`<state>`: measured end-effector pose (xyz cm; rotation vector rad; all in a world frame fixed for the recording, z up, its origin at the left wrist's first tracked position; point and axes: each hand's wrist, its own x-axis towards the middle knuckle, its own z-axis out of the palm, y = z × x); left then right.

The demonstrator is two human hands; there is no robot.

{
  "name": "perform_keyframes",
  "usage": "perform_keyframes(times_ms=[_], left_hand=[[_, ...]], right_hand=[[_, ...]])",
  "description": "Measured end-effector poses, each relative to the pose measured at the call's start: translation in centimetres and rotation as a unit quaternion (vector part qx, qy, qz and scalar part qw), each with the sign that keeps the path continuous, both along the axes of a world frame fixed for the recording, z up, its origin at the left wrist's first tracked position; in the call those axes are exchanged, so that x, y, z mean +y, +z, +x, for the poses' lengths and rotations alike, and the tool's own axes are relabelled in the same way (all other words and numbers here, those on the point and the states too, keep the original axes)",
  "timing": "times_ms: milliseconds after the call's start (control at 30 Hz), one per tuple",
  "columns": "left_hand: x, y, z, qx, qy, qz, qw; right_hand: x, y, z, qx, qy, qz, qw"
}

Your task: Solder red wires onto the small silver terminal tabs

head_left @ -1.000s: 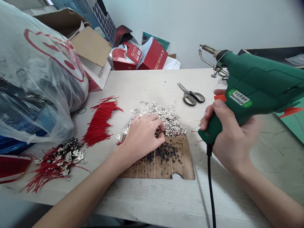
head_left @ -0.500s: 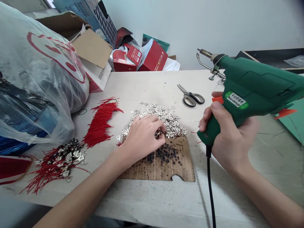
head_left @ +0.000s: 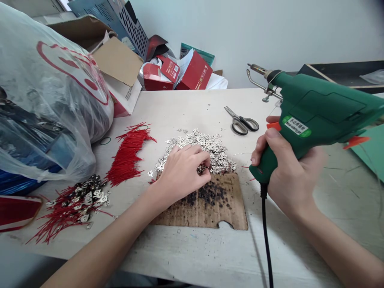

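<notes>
the right hand [head_left: 288, 172] stays wrapped around the grip of the green soldering gun [head_left: 318, 114], held above the table [head_left: 192, 108]; since a second ago the gun has drifted slightly left and down, its metal tip now pointing a little nearer the scissors [head_left: 242, 122]. the left hand [head_left: 183, 172] has barely moved, fingers pinched narrow on small pieces at the near edge of the pile of silver terminals [head_left: 207, 150], just above the scorched cardboard [head_left: 210, 204]. the red wires [head_left: 129, 154] lie unchanged.
</notes>
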<state>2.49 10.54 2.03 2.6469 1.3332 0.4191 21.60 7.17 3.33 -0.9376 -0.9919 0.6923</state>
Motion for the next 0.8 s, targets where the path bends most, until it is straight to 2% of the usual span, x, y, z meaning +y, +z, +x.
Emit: perform_keyframes(times_ms=[800], left_hand=[[0.04,-0.33,0.26,-0.023,-0.005,-0.001,1.0]], right_hand=[[0.12,-0.28,0.17,-0.013,-0.004,-0.016,1.0]])
